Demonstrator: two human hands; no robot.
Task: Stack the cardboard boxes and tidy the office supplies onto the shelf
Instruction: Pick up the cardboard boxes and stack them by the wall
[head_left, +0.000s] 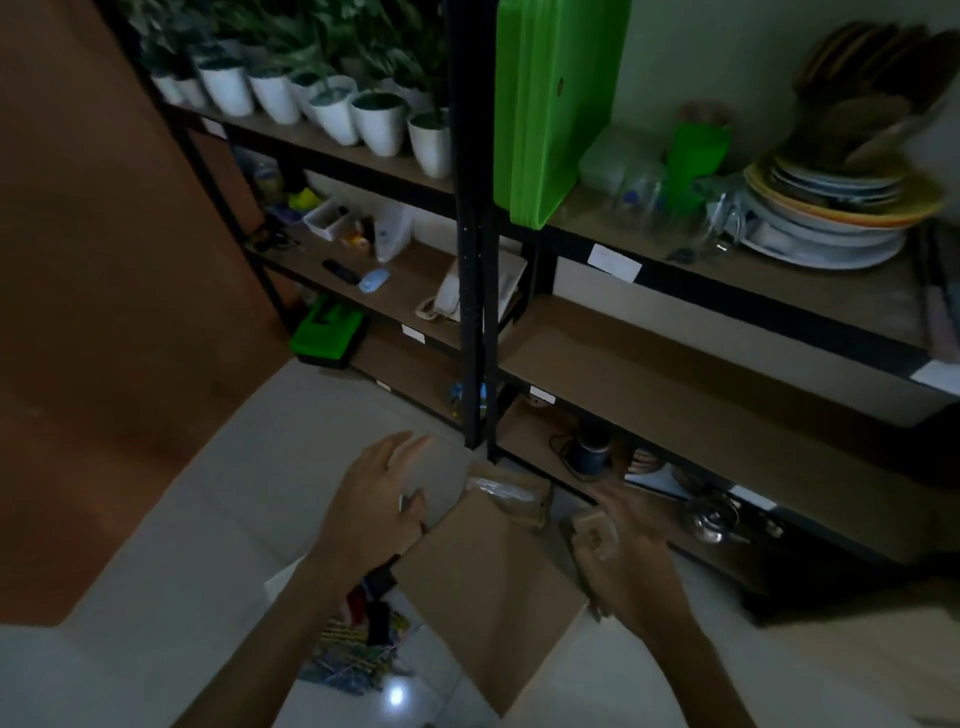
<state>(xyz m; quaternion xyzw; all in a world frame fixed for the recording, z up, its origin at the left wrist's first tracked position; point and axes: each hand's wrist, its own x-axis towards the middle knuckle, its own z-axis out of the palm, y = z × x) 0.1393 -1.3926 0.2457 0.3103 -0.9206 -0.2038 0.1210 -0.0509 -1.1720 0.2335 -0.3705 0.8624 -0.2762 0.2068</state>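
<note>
Two bare hands reach down toward the pale floor in front of a black metal shelf (471, 260). The left hand (376, 501) is spread wide, fingers straight and pointing forward, its thumb just at the upper left edge of a flat brown cardboard box (488, 587) that lies tilted between the two forearms. The right hand (631, 551) is blurred; it hovers at the box's right side, over a small cardboard piece (592, 522), and whether it grips that piece I cannot tell. A second cardboard box (514, 493), with clear tape across its top, sits just behind the first, at the foot of the shelf post. Left of the flat box, partly hidden under the left forearm, a heap of colourful office supplies (358, 657) lies on the floor. On the boards above stand white plant pots (382, 127), an upright green folder (550, 104), stacked plates (831, 223), a telephone (451, 301) and a green case (327, 332).
</note>
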